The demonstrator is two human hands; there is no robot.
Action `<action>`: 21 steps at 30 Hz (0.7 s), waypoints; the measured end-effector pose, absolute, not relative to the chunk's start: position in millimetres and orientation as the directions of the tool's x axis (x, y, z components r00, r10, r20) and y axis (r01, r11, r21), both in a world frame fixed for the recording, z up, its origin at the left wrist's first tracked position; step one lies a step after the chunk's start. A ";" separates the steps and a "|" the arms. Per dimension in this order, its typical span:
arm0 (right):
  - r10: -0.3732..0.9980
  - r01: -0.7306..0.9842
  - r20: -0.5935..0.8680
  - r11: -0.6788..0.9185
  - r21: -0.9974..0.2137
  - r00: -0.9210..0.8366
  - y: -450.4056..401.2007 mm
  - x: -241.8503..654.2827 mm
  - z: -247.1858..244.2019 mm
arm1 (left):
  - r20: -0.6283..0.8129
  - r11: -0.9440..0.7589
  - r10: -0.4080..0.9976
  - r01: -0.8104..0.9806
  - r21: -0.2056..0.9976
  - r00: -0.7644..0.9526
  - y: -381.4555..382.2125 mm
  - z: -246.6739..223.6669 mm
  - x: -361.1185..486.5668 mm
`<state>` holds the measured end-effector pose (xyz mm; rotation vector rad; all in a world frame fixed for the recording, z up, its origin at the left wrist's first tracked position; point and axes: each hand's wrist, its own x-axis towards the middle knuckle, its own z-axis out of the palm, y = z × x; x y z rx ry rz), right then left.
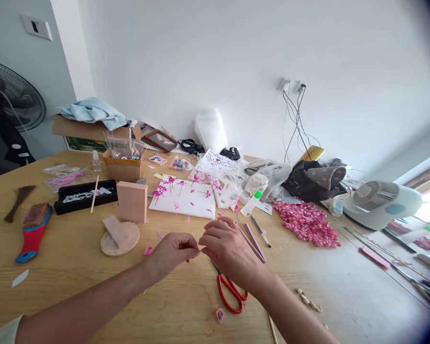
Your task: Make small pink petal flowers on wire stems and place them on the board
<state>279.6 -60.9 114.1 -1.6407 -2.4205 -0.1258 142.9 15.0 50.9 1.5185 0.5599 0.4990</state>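
My left hand point(177, 249) and my right hand point(224, 246) meet over the middle of the table, fingertips almost touching. Both are pinched closed around something too small to make out. Under my right hand lie scissors with red handles point(231, 295), partly hidden by the wrist. Closer to me is a small spool of pink thread point(220, 314) with loose strands. Just beyond the hands, a white foam board point(179, 210) carries several magenta silk-like flowers point(160, 191). A pink petal point(148, 251) rests left of my left hand, and tweezers point(255, 243) lie beyond my right hand.
On the left are a red-blue brush point(34, 234), a black tray point(86, 196), a wooden block point(132, 201) and a round wooden disc point(120, 239). To the right are a pile of pink braided trim point(306, 222), a white fan point(380, 203) and a green-capped bottle point(252, 204).
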 end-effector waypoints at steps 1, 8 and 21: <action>0.913 0.929 0.204 0.367 -0.040 -0.352 -58.7 281.5 112.0 | -0.037 0.007 0.623 0.041 0.999 0.781 16.1 47.9 142.9; 0.932 0.938 0.127 0.346 -0.026 -0.340 -55.2 284.9 107.2 | -0.113 0.099 0.601 0.067 0.993 0.791 19.8 36.4 147.3; 0.997 0.968 0.042 0.046 0.248 -0.058 1.7 365.2 126.6 | -0.188 -0.195 0.446 0.300 0.934 0.875 -5.7 24.2 79.2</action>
